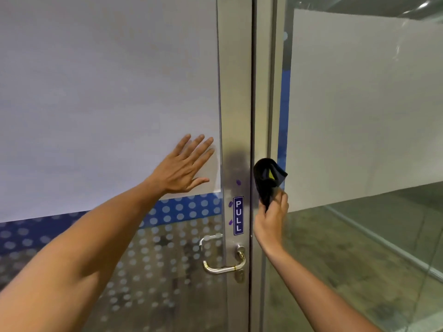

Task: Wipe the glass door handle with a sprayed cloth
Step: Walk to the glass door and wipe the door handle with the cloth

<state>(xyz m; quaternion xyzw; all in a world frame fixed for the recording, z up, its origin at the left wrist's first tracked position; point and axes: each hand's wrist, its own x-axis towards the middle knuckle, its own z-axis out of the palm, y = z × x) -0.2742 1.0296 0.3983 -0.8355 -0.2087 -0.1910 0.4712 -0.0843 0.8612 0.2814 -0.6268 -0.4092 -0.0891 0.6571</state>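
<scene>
A silver lever handle sits low on the metal frame of the glass door, below a blue PULL sticker. My left hand lies flat and open against the white-covered glass, left of the frame and above the handle. My right hand pinches a dark cloth with a yellow patch, held up beside the frame's right edge, above and right of the handle and apart from it.
A fixed glass panel stands to the right, with a concrete floor visible through it. A blue dotted band crosses the door glass under the white covering. Small purple marks dot the frame near the sticker.
</scene>
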